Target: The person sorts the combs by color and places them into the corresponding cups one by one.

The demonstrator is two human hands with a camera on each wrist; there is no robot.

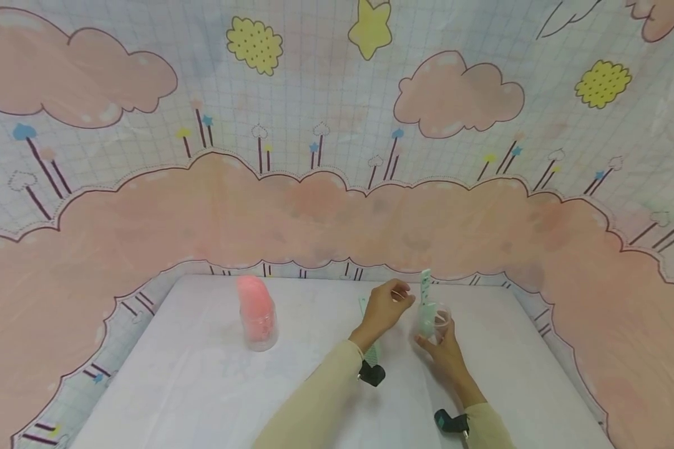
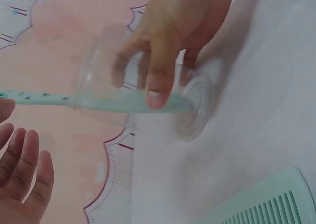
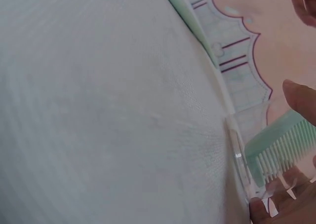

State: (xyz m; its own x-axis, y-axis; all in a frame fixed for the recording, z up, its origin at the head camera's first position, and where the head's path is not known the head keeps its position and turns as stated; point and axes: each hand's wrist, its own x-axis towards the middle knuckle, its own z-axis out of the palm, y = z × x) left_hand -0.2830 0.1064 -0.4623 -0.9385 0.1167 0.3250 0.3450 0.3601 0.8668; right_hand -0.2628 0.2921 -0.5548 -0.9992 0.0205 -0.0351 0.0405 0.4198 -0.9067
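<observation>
In the head view my right hand (image 1: 448, 357) grips a clear plastic cup (image 1: 445, 312) low on its side, thumb and fingers around it. A mint green comb (image 1: 425, 288) stands in that cup, teeth end down, its patterned handle sticking up past the rim. My left hand (image 1: 386, 305) hovers to the left of the handle with loosely bent fingers and nothing in them. The left wrist view has its fingers (image 2: 29, 160) by the handle's end. Beneath the left forearm lies a second green comb (image 1: 371, 355), partly covered by the arm.
Toward the left of the white table (image 1: 202, 374), another clear cup (image 1: 261, 342) holds a pink object (image 1: 254, 296) that rises above its rim. A printed cloth backdrop (image 1: 314, 218) hangs behind the table's far edge.
</observation>
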